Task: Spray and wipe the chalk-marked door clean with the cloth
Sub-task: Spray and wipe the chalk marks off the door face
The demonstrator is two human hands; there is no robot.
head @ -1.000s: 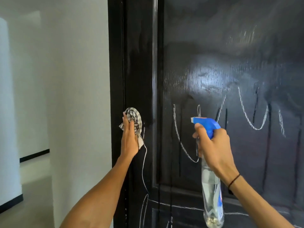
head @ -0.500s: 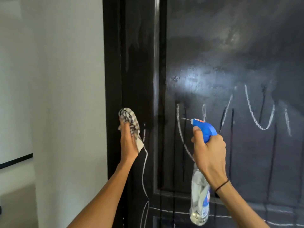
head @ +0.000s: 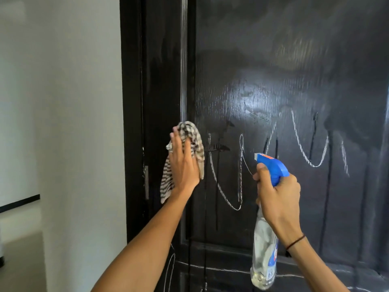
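Wiping of a sprayed, chalk-marked door, judged to be midway.

Nearest, at five o'clock, the clear spray bottle is gripped at its blue trigger head by the right hand, fingers curled round the neck; only a little liquid appears to be left low inside. At nine o'clock the striped cloth is pressed flat against the door by the left hand, fingers straight. Beyond, chalk marks and wet runs are seen from centre towards three o'clock. A sweep of the cloth towards three o'clock across those loops is probably called for next.
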